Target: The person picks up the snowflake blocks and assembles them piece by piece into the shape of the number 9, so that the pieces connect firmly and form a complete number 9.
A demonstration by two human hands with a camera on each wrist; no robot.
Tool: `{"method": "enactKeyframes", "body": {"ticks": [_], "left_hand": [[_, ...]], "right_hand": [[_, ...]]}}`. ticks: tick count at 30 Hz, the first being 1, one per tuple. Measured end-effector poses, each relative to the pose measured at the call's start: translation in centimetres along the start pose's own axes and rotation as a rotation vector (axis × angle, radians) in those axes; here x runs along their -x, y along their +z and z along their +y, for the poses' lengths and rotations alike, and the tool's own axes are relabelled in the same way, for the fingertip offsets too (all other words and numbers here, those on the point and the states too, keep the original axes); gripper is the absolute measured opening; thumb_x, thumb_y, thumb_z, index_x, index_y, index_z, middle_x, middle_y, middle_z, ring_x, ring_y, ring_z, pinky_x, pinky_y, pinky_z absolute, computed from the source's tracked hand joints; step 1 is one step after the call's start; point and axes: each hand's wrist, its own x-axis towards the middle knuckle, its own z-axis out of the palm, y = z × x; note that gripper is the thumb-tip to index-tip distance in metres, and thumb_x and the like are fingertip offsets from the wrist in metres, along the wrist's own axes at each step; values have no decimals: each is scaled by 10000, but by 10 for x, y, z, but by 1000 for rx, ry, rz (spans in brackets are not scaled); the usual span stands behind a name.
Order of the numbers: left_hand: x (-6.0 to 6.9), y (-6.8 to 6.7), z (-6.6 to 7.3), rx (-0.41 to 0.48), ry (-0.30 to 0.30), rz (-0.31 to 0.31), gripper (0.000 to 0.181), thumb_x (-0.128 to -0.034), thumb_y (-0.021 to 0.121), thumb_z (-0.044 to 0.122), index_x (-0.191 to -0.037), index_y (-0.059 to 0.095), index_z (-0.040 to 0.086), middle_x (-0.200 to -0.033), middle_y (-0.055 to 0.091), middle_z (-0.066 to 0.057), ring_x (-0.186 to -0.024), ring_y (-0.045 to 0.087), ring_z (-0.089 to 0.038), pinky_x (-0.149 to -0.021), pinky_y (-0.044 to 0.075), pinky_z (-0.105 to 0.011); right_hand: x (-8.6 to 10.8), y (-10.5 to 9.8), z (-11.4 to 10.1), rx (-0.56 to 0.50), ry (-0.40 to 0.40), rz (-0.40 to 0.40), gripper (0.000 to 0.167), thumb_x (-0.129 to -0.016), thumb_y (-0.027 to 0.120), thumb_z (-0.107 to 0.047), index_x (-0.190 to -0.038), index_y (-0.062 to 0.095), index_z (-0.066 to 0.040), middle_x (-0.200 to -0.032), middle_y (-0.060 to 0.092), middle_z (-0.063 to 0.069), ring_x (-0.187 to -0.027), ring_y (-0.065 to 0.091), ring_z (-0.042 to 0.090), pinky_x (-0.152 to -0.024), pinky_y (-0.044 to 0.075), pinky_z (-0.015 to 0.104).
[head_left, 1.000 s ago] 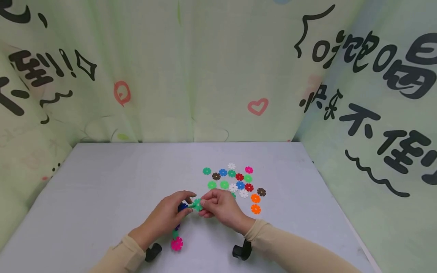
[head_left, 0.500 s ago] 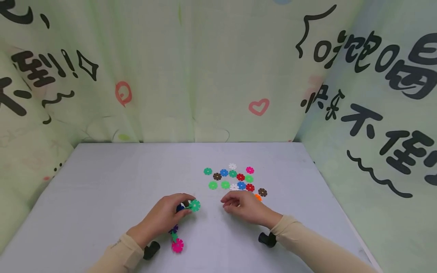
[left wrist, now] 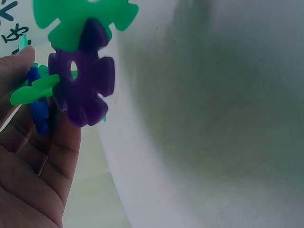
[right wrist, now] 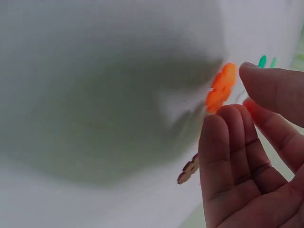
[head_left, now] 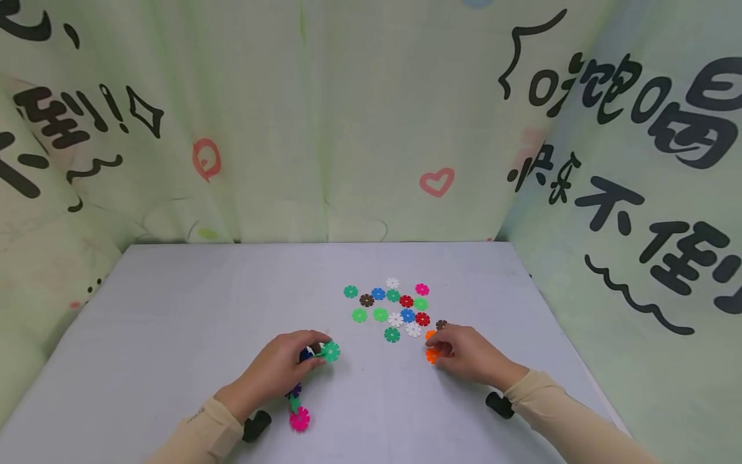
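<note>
My left hand (head_left: 284, 361) pinches a chain of interlocked notched plastic discs. A green disc (head_left: 331, 351) sticks out past the fingertips, and a pink disc (head_left: 299, 419) hangs at the chain's low end. In the left wrist view a purple disc (left wrist: 83, 85) and a blue disc (left wrist: 40, 109) belong to the same chain. My right hand (head_left: 478, 354), fingers loosely bent, is at two orange discs on the table. The nearer orange disc (head_left: 431, 356) is partly hidden by the fingers. In the right wrist view, thumb and fingers are spread apart beside the orange; contact is unclear.
Several loose discs lie flat at the table's middle right, among them a lone green disc (head_left: 391, 334), a red disc (head_left: 422, 319) and a brown disc (head_left: 442, 325) just behind the right hand. A printed curtain (head_left: 278, 129) closes off the back and sides.
My right hand has let go of the green disc on the chain and moved right to the orange discs. The left hand still holds the chain in nearly the same place.
</note>
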Motion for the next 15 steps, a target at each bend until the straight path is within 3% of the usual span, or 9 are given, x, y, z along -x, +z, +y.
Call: {"method": "enactKeyframes", "body": {"ticks": [7, 15], "left_hand": [[-1, -1, 1, 9, 0, -14, 346, -877, 783, 145, -1209, 690, 180, -1059, 679, 101, -958, 618, -74, -882, 529, -376], [-1, -1, 2, 7, -4, -8, 369, -878, 783, 143, -1229, 680, 193, -1070, 675, 109, -958, 614, -72, -880, 529, -374]], "right_hand": [[0, 3, 5, 96, 39, -23, 278, -795, 839, -103, -1053, 736, -114, -881, 591, -85, -835, 542, 129, -716, 521, 291], [-6, 2, 7, 86, 35, -18, 274, -764, 844, -73, -944, 644, -125, -806, 528, -56, -774, 518, 127, -685, 496, 275]]}}
